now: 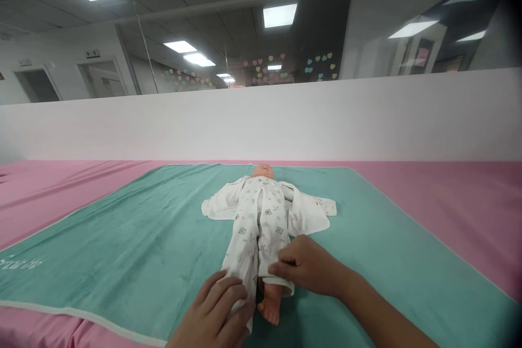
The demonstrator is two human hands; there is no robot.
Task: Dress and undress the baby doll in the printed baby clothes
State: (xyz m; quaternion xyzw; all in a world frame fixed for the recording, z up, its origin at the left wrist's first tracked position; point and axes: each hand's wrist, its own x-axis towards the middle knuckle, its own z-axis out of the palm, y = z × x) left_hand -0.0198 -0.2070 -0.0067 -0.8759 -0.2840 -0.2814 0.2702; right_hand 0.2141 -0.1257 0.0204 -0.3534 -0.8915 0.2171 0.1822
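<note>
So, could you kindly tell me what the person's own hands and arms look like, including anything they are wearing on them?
The left hand and right hand are bare, with no gloves, and no rings show. The right forearm is bare too, with no sleeve, watch or bracelet in view.

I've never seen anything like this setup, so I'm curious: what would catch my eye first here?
A baby doll in a white printed baby suit lies on its back in the middle of a teal mat, which is spread over a pink surface. At the bottom of the view, the left hand rests on one suit leg, while the right hand pinches the other leg's cuff above a bare foot.
</note>
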